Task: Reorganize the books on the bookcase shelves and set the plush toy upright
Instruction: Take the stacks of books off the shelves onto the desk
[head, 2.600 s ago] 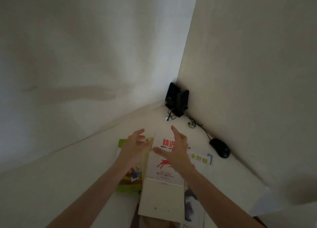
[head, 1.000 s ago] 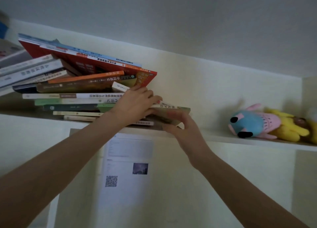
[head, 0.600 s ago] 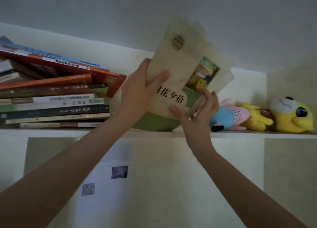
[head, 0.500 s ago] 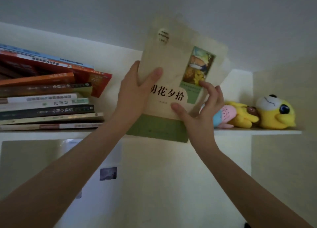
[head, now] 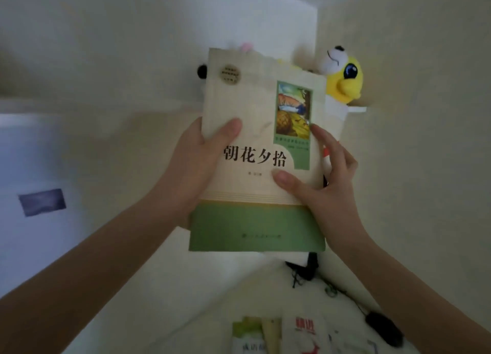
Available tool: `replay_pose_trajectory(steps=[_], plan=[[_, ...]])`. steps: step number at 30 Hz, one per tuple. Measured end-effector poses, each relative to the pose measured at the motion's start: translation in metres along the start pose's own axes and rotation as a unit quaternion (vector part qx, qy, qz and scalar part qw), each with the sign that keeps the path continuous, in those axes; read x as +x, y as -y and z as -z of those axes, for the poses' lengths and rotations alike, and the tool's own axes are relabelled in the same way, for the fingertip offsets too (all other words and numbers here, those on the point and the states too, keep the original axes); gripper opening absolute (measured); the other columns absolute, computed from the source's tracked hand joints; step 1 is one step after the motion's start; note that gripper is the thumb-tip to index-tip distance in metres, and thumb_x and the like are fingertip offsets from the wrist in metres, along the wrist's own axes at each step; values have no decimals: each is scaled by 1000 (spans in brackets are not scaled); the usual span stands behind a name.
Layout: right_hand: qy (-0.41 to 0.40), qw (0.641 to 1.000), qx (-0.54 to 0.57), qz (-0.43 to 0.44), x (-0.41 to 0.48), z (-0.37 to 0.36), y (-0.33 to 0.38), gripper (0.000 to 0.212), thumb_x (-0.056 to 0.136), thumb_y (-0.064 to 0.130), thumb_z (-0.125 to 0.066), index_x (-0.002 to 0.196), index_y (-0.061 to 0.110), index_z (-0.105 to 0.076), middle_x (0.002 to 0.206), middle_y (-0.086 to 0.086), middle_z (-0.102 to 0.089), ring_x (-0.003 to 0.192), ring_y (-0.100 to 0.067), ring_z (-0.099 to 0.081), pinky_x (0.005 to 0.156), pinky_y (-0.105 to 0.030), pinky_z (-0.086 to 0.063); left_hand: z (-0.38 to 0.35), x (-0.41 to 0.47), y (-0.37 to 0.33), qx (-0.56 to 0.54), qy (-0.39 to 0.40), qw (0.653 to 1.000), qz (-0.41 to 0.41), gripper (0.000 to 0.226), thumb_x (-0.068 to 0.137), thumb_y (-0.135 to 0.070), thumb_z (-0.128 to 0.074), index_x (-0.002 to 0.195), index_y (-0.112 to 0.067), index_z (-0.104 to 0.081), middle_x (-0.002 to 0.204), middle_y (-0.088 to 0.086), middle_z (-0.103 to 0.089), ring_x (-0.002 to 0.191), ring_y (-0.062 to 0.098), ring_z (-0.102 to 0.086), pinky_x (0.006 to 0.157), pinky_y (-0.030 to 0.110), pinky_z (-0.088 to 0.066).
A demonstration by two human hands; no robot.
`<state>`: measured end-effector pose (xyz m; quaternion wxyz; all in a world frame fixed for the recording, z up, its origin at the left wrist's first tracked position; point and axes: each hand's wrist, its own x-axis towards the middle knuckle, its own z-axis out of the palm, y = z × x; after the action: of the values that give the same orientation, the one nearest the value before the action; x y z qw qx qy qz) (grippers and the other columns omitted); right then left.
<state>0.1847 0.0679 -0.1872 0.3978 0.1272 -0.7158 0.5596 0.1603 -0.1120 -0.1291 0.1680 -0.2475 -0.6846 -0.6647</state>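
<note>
Fingers (head: 225, 133) of the left hand (head: 191, 164) and right hand (head: 332, 194) are being clamped on the side edges of a cream-and-green paperback book (head: 255, 109), which is being held upright in open air before the yellow plush toy (head: 342, 79) on the white shelf (head: 357, 109), well above the counter (head: 202, 308).

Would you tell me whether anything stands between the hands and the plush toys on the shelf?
Yes: the cream-and-green book, gripped by the left hand and right hand, is in front of the shelf, hiding most of the pink plush; the yellow plush shows clearly.
</note>
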Motion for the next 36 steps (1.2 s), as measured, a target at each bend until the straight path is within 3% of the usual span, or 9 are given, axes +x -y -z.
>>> replay_pose_trajectory(steps=[2, 5, 10, 15, 18, 22, 30, 33, 36], plan=[[19, 996, -4, -91, -27, 12, -35, 80, 55, 43, -83, 124, 57, -43, 137, 9, -24, 127, -9, -41, 98, -32, -50, -20, -11, 42, 29, 22, 998, 46, 32, 88, -38, -60, 112, -16, -58, 93, -1, -72, 78, 11, -71, 65, 28, -56], [39, 978, -31, -204, -64, 25, -90, 83, 54, 44, -88, 125, 53, -44, 138, 10, -23, 124, -13, -41, 102, -41, -46, -45, -30, 111, 58, 59, 985, 153, 29, 86, -35, -64, 109, -18, -57, 92, -4, -71, 76, 10, -70, 62, 27, -55], [139, 913, -167, -345, -111, 26, -190, 85, 72, 37, -79, 141, 35, -31, 147, -1, -11, 127, -18, -29, 109, -32, -28, -72, -66, 247, 133, 109, 932, 318, 27, 79, -25, -74, 101, -17, -59, 100, -1, -69, 78, 12, -66, 60, 21, -52], [231, 831, -227, -451, -181, -4, -293, 94, 71, 41, -79, 147, 28, -25, 152, -7, -1, 140, -28, -14, 116, -42, -21, -74, -128, 374, 187, 100, 859, 466, 81, 70, -27, -82, 133, -11, -35, 125, 7, -57, 107, 25, -59, 81, 32, -51], [304, 791, -274, -455, -234, -19, -335, 100, 70, 47, -79, 147, 37, -17, 154, -6, 5, 141, -32, -1, 116, -51, -14, -75, -175, 428, 215, 135, 815, 521, 104, 67, -29, -84, 143, -11, -16, 131, 10, -49, 118, 28, -51, 89, 33, -47], [326, 783, -341, -405, -265, -31, -358, 99, 71, 53, -73, 146, 46, -9, 155, -2, 6, 140, -32, 4, 114, -53, -11, -71, -223, 469, 360, 168, 780, 483, 118, 75, -53, -69, 148, -12, 14, 138, 16, -32, 126, 32, -32, 105, 38, -26], [357, 758, -375, -397, -256, -35, -352, 97, 72, 59, -70, 147, 44, -10, 154, -7, 12, 141, -34, 10, 116, -51, -4, -59, -213, 460, 386, 224, 760, 472, 102, 81, -54, -62, 149, -16, 2, 148, 13, -10, 135, 32, -15, 111, 40, -22], [346, 778, -374, -367, -241, -44, -336, 91, 75, 58, -69, 146, 43, -15, 153, -5, 20, 141, -32, 21, 115, -52, 3, -38, -200, 440, 393, 229, 765, 456, 85, 85, -52, -59, 148, -17, -13, 149, 11, -8, 137, 30, -14, 111, 37, -22], [363, 803, -321, -347, -215, -67, -309, 89, 74, 56, -70, 146, 41, -20, 155, -3, 14, 143, -30, 14, 116, -52, 0, -9, -180, 406, 367, 194, 800, 432, 79, 89, -46, -57, 150, -18, -15, 150, 8, -12, 138, 26, -16, 111, 36, -22]])
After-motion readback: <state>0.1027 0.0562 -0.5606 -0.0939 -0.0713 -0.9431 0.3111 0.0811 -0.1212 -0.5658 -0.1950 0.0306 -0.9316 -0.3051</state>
